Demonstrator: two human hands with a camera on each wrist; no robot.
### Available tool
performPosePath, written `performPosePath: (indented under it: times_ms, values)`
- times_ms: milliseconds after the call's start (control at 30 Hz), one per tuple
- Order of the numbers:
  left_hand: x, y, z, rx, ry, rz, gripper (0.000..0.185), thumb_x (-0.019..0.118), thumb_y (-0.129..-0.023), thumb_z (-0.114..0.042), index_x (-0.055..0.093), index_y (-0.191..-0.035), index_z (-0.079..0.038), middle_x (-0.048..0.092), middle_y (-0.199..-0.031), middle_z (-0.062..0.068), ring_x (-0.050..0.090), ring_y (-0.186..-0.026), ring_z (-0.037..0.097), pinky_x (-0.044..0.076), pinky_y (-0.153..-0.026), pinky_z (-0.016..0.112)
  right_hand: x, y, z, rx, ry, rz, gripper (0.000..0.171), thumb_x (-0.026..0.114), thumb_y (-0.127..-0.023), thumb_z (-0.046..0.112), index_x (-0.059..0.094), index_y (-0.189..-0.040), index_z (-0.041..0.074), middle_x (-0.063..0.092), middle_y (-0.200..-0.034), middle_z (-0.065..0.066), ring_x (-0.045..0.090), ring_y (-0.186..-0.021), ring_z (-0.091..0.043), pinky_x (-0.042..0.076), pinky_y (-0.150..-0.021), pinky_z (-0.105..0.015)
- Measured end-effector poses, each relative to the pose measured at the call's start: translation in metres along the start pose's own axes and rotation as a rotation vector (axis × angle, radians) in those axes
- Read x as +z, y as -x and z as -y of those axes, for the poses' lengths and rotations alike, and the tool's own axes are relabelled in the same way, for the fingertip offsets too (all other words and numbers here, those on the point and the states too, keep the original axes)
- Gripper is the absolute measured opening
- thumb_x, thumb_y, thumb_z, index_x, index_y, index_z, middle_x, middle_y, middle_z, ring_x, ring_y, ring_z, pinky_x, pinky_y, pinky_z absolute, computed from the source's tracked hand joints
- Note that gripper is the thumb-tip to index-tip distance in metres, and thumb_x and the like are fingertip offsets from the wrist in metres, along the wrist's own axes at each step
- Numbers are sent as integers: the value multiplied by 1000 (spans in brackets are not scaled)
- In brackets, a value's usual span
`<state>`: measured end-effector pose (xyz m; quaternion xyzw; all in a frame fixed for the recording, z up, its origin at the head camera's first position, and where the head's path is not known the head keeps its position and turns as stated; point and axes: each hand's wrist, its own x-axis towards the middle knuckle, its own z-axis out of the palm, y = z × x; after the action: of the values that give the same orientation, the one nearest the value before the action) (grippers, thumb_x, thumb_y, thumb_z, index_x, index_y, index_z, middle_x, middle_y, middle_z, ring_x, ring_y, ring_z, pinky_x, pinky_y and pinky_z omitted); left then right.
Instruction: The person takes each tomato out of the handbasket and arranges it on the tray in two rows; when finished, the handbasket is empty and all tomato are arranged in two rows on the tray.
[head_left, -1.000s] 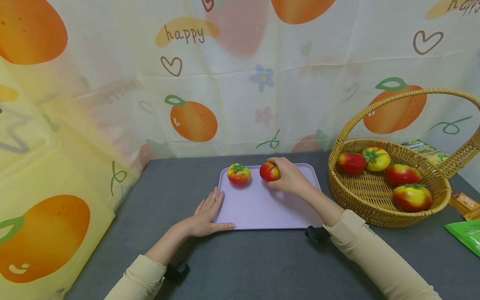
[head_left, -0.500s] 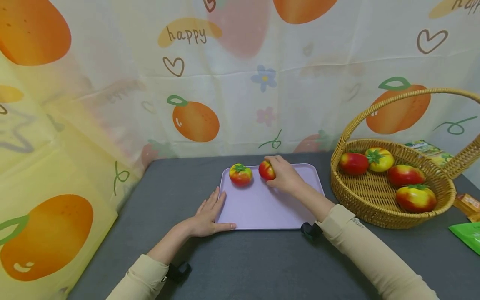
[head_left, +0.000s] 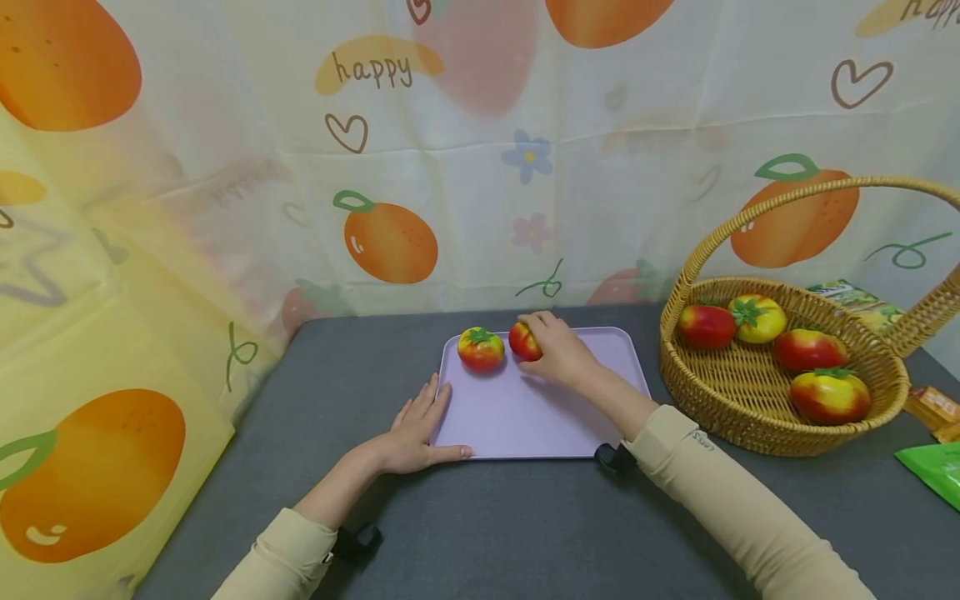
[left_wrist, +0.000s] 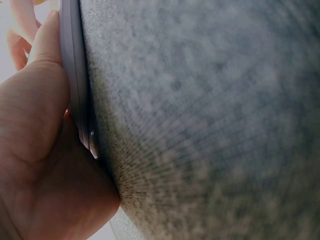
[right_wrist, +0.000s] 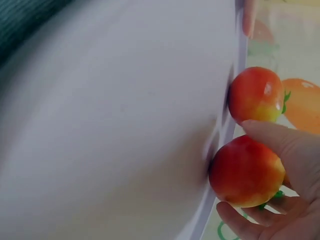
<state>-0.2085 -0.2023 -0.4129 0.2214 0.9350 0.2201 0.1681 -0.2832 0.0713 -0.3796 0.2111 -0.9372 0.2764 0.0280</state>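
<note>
A lilac tray [head_left: 525, 417] lies on the dark grey table. My right hand [head_left: 558, 350] grips a red-and-yellow tomato [head_left: 522, 342] near the tray's far edge, fingers curled around it. In the right wrist view this tomato [right_wrist: 245, 172] sits low at the tray, its green leaves partly behind the fingers. Just left of it in the head view stands another tomato [head_left: 481, 350], leafy top up. At the tray's near left corner rests my left hand [head_left: 412, 433], fingers straight along the left side and thumb along the front edge. The left wrist view shows that palm [left_wrist: 35, 115] against the tray rim [left_wrist: 75, 65].
To the right stands a wicker basket [head_left: 750, 433] with a tall arched handle, holding several red and yellow fruits [head_left: 830, 396]. Beside it lie a green packet [head_left: 933, 471], an orange-brown packet [head_left: 936, 410] and another packet [head_left: 855, 304] behind. A printed cloth [head_left: 465, 233] hangs behind the table.
My right hand has moved left with the tomato in its grip, bringing it closer to the other tomato. My left hand has stayed at the tray's corner.
</note>
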Motion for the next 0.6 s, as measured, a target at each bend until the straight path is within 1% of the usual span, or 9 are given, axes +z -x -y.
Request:
performPosePath:
  times_ms: [133, 300, 600]
  values:
    - [0, 0, -1, -5, 1, 2, 108, 62, -86, -62, 1, -156, -5, -13, -161, 17, -7, -148, 31, -3, -115, 54, 2, 2, 0, -23, 13, -16, 64, 73, -86, 20, 46, -142, 4, 46, -138, -19, 49, -118, -40, 45, -94, -53]
    - [0, -1, -1, -3, 2, 0, 108, 62, -87, -61, 3, -156, -4, -12, -161, 18, -7, -148, 32, -3, -114, 55, 4, 3, 0, -35, 13, -22, 61, 70, -88, 15, 45, -143, 4, 46, -139, -19, 48, -121, -39, 43, -98, -52]
    - [1, -1, -1, -5, 3, 4, 108, 62, -87, -61, 3, -156, -4, -12, -161, 18, -7, -148, 32, -4, -114, 54, 5, 5, -2, -56, -13, -41, 72, 77, -82, 8, 41, -144, 1, 45, -140, -20, 46, -121, -39, 41, -101, -50]
